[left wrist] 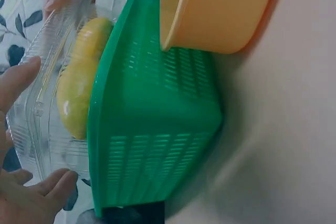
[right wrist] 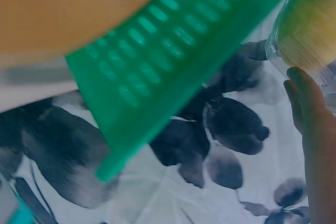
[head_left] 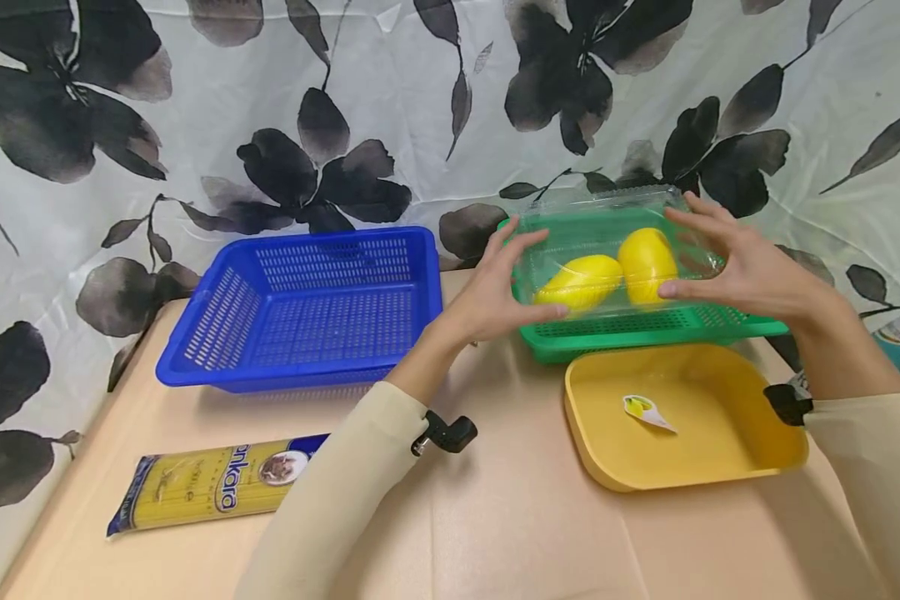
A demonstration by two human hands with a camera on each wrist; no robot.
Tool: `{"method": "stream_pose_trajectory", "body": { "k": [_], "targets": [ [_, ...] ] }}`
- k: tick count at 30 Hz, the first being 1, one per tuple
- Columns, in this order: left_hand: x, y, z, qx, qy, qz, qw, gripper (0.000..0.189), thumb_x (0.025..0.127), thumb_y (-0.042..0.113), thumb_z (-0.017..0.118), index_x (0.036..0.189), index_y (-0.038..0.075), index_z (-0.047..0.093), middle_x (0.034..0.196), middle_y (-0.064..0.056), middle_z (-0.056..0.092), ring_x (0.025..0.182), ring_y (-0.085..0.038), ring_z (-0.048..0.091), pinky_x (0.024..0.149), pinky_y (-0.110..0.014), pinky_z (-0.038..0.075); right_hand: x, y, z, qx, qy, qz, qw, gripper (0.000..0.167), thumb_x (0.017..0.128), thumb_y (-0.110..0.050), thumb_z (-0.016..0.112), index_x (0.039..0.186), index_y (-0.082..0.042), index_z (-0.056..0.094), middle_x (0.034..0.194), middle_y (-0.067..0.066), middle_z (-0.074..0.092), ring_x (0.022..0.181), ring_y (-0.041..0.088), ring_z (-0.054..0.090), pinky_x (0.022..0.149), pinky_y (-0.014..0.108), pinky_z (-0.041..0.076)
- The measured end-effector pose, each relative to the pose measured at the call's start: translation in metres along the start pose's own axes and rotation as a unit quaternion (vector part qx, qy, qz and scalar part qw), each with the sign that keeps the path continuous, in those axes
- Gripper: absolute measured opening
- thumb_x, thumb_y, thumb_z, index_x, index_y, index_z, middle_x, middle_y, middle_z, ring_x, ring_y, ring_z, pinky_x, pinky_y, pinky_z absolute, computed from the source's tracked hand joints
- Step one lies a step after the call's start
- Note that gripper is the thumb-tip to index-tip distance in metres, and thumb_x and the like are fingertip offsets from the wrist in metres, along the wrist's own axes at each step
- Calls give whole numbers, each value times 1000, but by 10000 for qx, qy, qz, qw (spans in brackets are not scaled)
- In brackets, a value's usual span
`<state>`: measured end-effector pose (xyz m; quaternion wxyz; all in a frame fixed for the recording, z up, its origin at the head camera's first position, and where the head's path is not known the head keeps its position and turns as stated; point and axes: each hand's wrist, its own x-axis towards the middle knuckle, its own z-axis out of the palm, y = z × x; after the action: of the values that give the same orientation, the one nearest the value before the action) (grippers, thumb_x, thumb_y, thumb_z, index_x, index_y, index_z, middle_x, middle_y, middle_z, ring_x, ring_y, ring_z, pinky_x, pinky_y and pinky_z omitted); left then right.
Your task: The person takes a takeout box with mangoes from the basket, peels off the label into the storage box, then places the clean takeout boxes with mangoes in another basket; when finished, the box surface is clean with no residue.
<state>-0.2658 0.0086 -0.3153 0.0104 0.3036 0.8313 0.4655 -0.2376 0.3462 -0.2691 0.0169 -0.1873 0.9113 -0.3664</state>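
Note:
Both hands hold a clear plastic clamshell box (head_left: 562, 237) with two smooth yellow fruits (head_left: 647, 265) inside. My left hand (head_left: 487, 292) grips its left end, thumb at the near side and fingers toward the back. At the opposite end, my right hand (head_left: 757, 262) holds it with spread, bent fingers and the thumb by the near edge. Under the box is a green perforated basket (head_left: 645, 333). The left wrist view shows the box (left wrist: 39, 108) over the rim of the basket (left wrist: 152, 103). Part of the right hand is cut off in the right wrist view.
In front of the green basket stands a yellow tray (head_left: 690, 458) holding a small fruit-printed label (head_left: 647, 412). A blue perforated basket (head_left: 330, 333) sits to the left. Nearer, a pasta packet (head_left: 210, 487) lies partly behind the left sleeve. Floral cloth (head_left: 435, 100) hangs behind.

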Motion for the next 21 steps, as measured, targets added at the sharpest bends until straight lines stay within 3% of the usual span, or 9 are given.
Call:
{"method": "stream_pose_trajectory", "body": {
  "k": [7, 9, 11, 15, 21],
  "targets": [
    [12, -5, 9, 487, -126, -252, 9984, 93, 81, 52, 84, 158, 29, 38, 173, 7, 5, 158, -25, 11, 122, -58, 25, 0, 18, 3, 90, -299, 577, 9978, 97, 92, -15, 79, 166, -26, 17, 171, -11, -12, 149, 52, 26, 84, 3, 45],
    [13, -9, 11, 638, -145, -365, 9972, 91, 80, 54, 83, 157, 30, 41, 173, 6, 7, 156, -27, 11, 120, -61, 23, 2, 22, 4, 1, -400, 656, 9970, 96, 93, -18, 78, 166, -26, 16, 171, -9, -13, 148, 52, 28, 91, 15, 53],
    [14, -13, 14, 797, -189, -486, 9955, 90, 80, 57, 83, 156, 31, 43, 173, 4, 10, 154, -28, 13, 118, -64, 23, 4, 25, 5, -70, -516, 720, 9960, 95, 94, -21, 77, 166, -25, 15, 171, -6, -14, 149, 52, 27, 100, 37, 54],
    [14, -22, 21, 980, -320, -648, 9926, 87, 81, 60, 79, 155, 31, 44, 173, 0, 14, 153, -31, 14, 115, -66, 23, 9, 32, 11, -217, -770, 866, 9930, 92, 96, -26, 74, 166, -22, 15, 172, 2, -15, 150, 54, 23, 105, 72, 38],
    [17, -27, 29, 1497, -591, -763, 9840, 84, 83, 66, 74, 154, 32, 45, 171, -3, 20, 154, -33, 8, 111, -64, 25, 9, 40, 17, -209, -927, 1056, 9899, 92, 97, -28, 73, 166, -18, 15, 171, 7, -15, 149, 56, 22, 107, 73, 35]
  ]
}}
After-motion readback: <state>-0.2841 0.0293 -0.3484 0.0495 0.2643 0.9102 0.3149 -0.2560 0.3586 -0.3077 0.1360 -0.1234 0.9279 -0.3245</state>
